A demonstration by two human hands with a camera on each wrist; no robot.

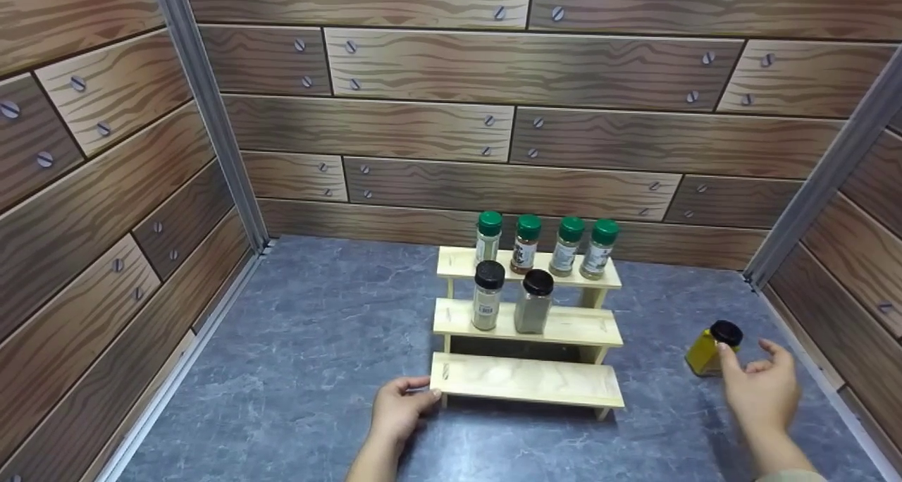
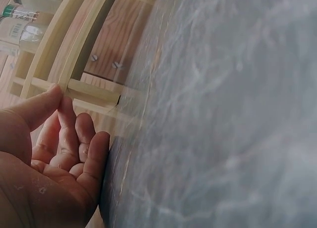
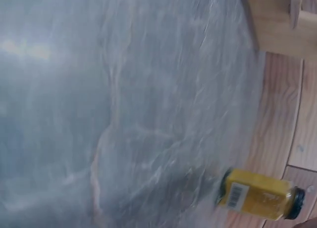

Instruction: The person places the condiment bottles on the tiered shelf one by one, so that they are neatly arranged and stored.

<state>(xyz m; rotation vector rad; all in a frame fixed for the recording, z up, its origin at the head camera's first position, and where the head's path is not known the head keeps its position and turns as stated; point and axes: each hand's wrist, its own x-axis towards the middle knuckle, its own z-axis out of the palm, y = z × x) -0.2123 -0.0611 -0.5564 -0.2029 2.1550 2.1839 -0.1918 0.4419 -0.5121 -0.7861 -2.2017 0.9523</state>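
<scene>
A three-tier wooden display rack (image 1: pixel 521 383) stands on the grey surface. At the left end of its lowest step, my left hand (image 1: pixel 400 413) pinches the board between thumb and forefinger; the left wrist view shows this hand (image 2: pixel 64 154) too, its other fingers loosely bent. To the right of the rack, a spice jar with yellow contents (image 1: pixel 703 354) and a black cap stands upright; the right wrist view shows a barcode on this yellow jar (image 3: pixel 257 193). Just beside it is my right hand (image 1: pixel 764 390), thumb and fingers spread apart, the thumb overlapping the jar in the head view. Whether the thumb touches is unclear.
On the top step stand several green-capped spice jars (image 1: pixel 566 248). The middle step bears two black-capped jars, one with pale contents (image 1: pixel 486 304) and one greyish (image 1: pixel 533 309). Wood-patterned walls (image 1: pixel 423 130) enclose the back and sides.
</scene>
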